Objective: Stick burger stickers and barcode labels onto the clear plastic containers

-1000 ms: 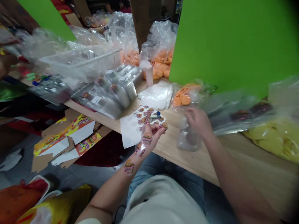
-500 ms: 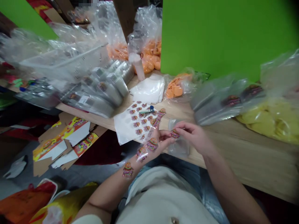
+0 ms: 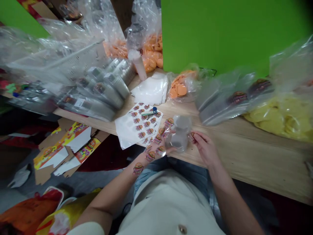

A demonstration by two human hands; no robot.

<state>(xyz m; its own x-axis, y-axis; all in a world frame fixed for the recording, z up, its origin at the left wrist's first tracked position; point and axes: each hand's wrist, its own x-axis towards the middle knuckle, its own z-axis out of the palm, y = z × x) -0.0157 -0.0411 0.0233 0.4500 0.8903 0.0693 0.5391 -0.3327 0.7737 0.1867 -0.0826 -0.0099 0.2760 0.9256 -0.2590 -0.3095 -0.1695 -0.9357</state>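
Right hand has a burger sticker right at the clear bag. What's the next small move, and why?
Probably press the burger sticker onto the clear plastic bag: the right hand pinches it at the bag's edge, and the bag rests against the left hand, which can likely steady it.

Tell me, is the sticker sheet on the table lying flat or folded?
Flat: the sticker sheet lies spread on the wooden table, its rows of stickers all showing.

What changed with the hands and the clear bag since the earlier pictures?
The right hand moved rightward pinching a small burger sticker; the clear plastic bag now stands against the left hand, which seems to hold it. The sticker sheet and scissors stayed on the table.
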